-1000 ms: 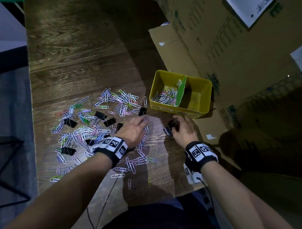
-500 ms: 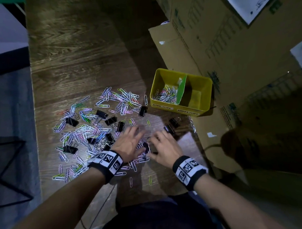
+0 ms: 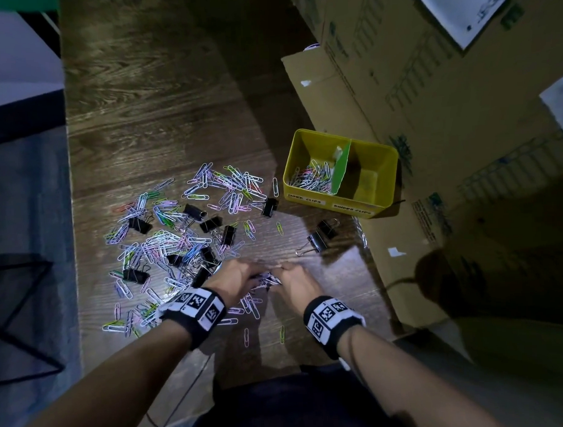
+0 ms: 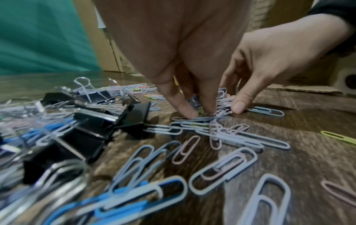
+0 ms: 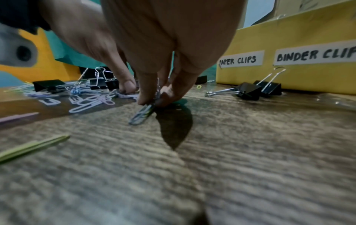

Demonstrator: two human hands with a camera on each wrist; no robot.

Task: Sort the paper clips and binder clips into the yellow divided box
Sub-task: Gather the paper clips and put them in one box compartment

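Note:
Coloured paper clips [image 3: 166, 246] and black binder clips [image 3: 212, 223] lie scattered on the wooden table. Both hands meet at the pile's near edge. My left hand [image 3: 255, 279] has its thumb and fingers [image 4: 185, 109] curled down onto a small bunch of paper clips [image 4: 204, 120]. My right hand [image 3: 280, 274] pinches a few paper clips [image 5: 142, 114] against the table. The yellow divided box [image 3: 303, 142] stands at the right, with a green divider [image 3: 341, 169]. Its left compartment holds paper clips [image 3: 311, 180]. Two binder clips [image 3: 321, 236] lie just in front of it.
Large cardboard boxes [image 3: 430, 112] rise right behind and beside the yellow box, and a flat cardboard flap [image 3: 386, 241] runs under it. The table's left edge [image 3: 70, 220] drops to a grey floor. A thin cable [image 3: 184, 398] hangs at the near edge.
My right hand left the two binder clips by the box and came back toward me. Both hands, flat on the clips before, have drawn together with fingers curled on a bunch of paper clips.

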